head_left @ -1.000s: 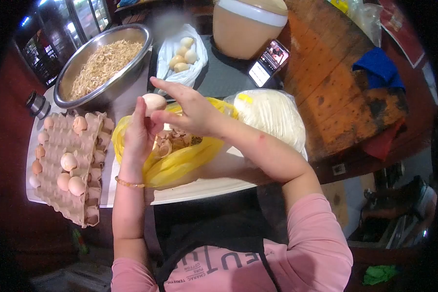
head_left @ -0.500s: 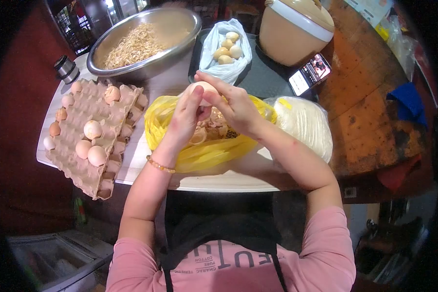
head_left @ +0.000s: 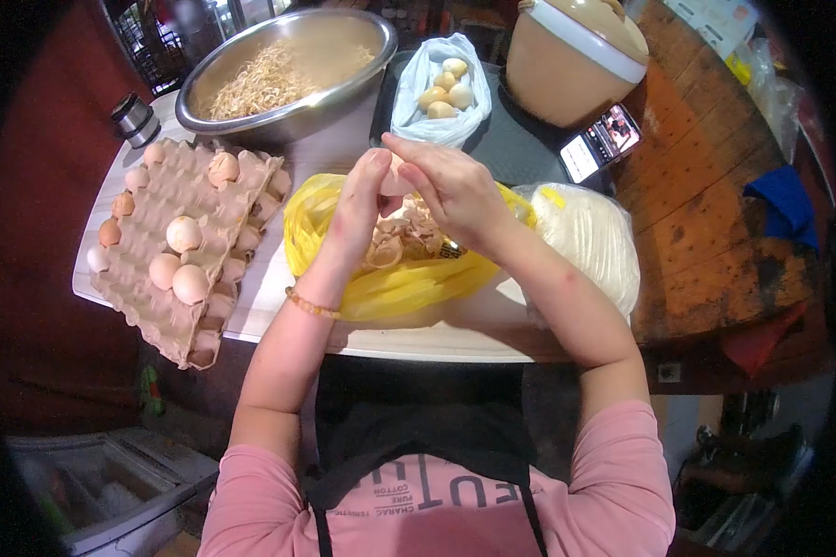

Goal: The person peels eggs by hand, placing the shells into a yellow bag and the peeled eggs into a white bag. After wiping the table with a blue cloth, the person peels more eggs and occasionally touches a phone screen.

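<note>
My left hand (head_left: 361,200) and my right hand (head_left: 450,190) are cupped round one pale egg (head_left: 396,176), which shows only in part between them. Both hold it above a yellow plastic bag (head_left: 409,291). Broken eggshells (head_left: 407,239) lie inside the open bag. To the left, a cardboard egg tray (head_left: 163,243) bears several eggs, some with cracked shells. Beyond my hands, a pale blue bag (head_left: 424,127) holds several yellowish eggs (head_left: 434,97).
A steel bowl (head_left: 344,93) with thin shreds stands at the back left, near a dark-lidded jar (head_left: 136,121). A lidded tan container (head_left: 567,70), a propped phone (head_left: 601,144) and a stuffed clear bag (head_left: 587,246) are on the right.
The whole view has shifted slightly. My hands have closed further over the egg, so less of it shows, and more of the shells in the yellow bag is visible.
</note>
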`<state>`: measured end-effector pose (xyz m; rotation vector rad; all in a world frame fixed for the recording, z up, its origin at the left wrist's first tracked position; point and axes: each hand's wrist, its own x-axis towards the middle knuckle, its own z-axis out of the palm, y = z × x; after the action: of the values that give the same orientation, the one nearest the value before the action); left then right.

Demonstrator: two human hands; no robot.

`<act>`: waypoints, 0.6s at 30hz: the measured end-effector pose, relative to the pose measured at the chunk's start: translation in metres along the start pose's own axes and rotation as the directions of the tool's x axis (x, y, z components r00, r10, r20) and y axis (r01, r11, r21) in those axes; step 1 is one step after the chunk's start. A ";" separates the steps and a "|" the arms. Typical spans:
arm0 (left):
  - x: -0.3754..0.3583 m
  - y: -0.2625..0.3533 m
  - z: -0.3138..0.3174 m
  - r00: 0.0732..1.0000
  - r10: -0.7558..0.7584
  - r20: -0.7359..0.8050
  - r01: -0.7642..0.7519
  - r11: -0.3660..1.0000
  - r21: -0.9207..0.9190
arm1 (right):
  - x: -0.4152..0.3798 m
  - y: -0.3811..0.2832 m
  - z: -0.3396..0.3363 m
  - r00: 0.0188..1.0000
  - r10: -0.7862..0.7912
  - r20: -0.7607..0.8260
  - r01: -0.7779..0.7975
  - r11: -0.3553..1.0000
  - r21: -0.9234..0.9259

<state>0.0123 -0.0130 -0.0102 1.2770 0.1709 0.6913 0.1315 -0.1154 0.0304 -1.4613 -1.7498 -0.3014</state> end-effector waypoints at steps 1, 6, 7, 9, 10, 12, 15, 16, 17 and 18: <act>0.000 0.000 0.000 1.000 -0.028 -0.013 0.028 0.999 0.017 | 0.000 0.001 0.001 1.000 0.001 0.000 -0.001 1.000 0.001; -0.001 0.002 0.008 0.996 -0.048 -0.079 0.051 0.998 0.036 | -0.001 0.005 0.000 0.993 -0.106 -0.042 0.100 0.988 -0.119; -0.001 0.002 0.010 0.993 -0.059 -0.100 0.062 0.998 0.026 | -0.001 0.006 0.000 0.993 -0.107 -0.045 0.101 0.988 -0.119; -0.002 0.003 0.009 0.990 -0.069 -0.121 0.072 0.997 0.018 | -0.001 0.007 -0.001 0.998 -0.067 -0.014 0.064 0.991 -0.119; -0.002 0.004 0.007 0.994 -0.060 -0.086 0.063 0.997 0.033 | 0.000 0.007 -0.002 0.998 -0.067 -0.017 0.064 0.991 -0.118; -0.002 0.005 0.006 0.997 -0.051 -0.050 0.053 0.997 0.049 | 0.000 0.004 -0.005 0.995 0.099 -0.004 -0.099 0.993 -0.062; 0.000 0.005 0.005 0.993 -0.044 -0.109 0.045 0.999 0.008 | 0.000 0.010 -0.005 0.987 0.146 -0.073 -0.145 0.989 0.023; 0.000 0.005 0.003 0.995 -0.035 -0.094 0.036 0.999 0.009 | 0.000 0.010 -0.007 0.987 0.143 -0.073 -0.142 0.990 0.023; 0.000 0.006 0.002 0.996 -0.027 -0.080 0.028 1.000 0.010 | 0.001 0.009 -0.009 0.988 0.149 -0.044 -0.145 0.987 0.069; 0.000 0.006 0.002 0.996 -0.027 -0.083 0.028 1.000 0.011 | 0.002 0.007 -0.010 0.988 0.154 -0.016 -0.151 0.982 0.116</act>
<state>0.0111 -0.0136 -0.0039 1.2566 0.2602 0.7211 0.1420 -0.1187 0.0358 -1.4917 -1.5982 -0.1364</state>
